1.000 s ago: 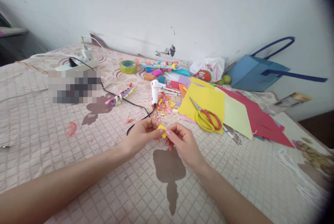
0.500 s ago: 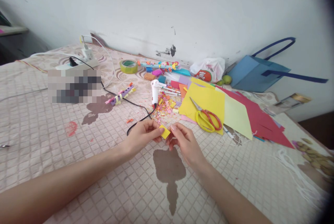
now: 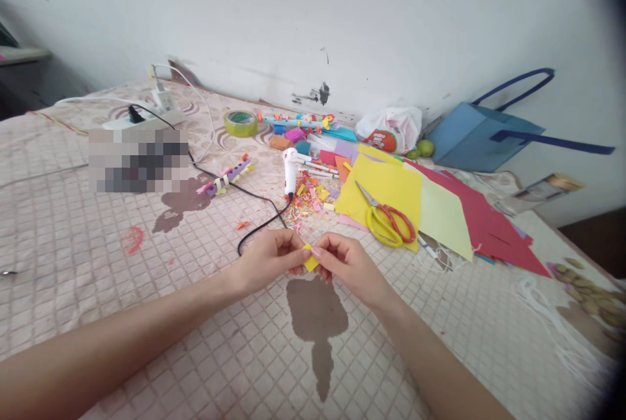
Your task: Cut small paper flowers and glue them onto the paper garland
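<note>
A small yellow piece of paper or craft foam (image 3: 310, 259) is pinched between my two hands, above the table's middle. My left hand (image 3: 276, 254) grips its left side with thumb and fingers. My right hand (image 3: 345, 260) pinches the right side, the two thumbs nearly meeting. Both hands partly cover the piece. Just beyond them lie a white glue gun (image 3: 290, 172) with a black cord and a heap of colourful scraps (image 3: 313, 197). Scissors with yellow and red handles (image 3: 388, 221) rest on a yellow sheet (image 3: 403, 188) to the right.
A purple decorated stick (image 3: 225, 179) lies to the left. Farther back are a tape roll (image 3: 240, 124), a power strip (image 3: 141, 119) and a plastic bag (image 3: 391, 130). Red sheets (image 3: 482, 224), a blue bag (image 3: 482, 136) and white string (image 3: 552, 322) are on the right.
My right hand has moved in to the left and now grips the yellow piece with my left hand. The piece has turned and sits slightly lower.
</note>
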`<act>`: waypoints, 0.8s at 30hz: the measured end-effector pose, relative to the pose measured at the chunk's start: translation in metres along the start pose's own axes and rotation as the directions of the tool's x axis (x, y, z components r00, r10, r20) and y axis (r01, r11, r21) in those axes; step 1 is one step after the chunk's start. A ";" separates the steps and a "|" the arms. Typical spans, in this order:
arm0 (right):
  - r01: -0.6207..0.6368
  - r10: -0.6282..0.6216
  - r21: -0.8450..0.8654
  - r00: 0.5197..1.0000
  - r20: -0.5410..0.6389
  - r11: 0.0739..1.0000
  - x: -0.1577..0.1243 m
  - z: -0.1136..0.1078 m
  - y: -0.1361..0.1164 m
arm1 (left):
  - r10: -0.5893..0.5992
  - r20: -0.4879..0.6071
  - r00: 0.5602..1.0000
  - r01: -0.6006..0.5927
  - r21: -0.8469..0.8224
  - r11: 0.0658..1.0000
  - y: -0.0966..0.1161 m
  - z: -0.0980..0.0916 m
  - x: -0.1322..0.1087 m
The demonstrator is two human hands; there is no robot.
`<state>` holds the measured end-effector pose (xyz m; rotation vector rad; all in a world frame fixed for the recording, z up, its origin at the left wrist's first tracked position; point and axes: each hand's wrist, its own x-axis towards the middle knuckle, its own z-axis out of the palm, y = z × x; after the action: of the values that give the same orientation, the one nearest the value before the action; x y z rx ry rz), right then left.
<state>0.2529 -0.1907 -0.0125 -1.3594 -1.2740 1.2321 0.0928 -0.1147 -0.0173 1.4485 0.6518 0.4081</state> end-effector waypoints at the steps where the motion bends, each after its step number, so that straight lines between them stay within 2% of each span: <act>1: 0.005 -0.005 -0.012 1.000 0.005 1.000 0.000 -0.001 0.000 | 0.000 0.001 1.000 0.000 0.012 1.000 -0.001 0.000 0.000; 4: 0.029 -0.028 -0.050 0.999 0.018 0.998 0.000 -0.001 0.000 | 0.008 0.004 1.000 -0.008 0.011 1.000 -0.003 0.000 0.001; 7: 0.060 -0.062 -0.074 0.998 -0.022 0.995 0.000 0.001 0.001 | -0.005 0.004 1.000 0.005 -0.028 1.000 -0.004 -0.001 0.002; 13: 0.097 -0.106 -0.086 0.989 -0.100 0.992 0.000 0.005 0.003 | -0.078 0.083 0.994 0.086 -0.101 0.991 -0.003 0.001 0.001; 19: 0.120 -0.129 -0.073 0.982 -0.135 0.990 0.001 0.007 0.006 | -0.143 0.074 0.987 0.154 -0.176 0.972 0.002 0.001 0.000; 24: 0.115 -0.122 -0.052 0.979 -0.162 0.992 0.000 0.009 0.008 | -0.129 0.075 0.989 0.144 -0.242 0.960 0.002 0.001 0.000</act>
<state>0.2445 -0.1915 -0.0213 -1.3652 -1.2516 0.9948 0.0941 -0.1152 -0.0158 1.1670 0.6267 0.3254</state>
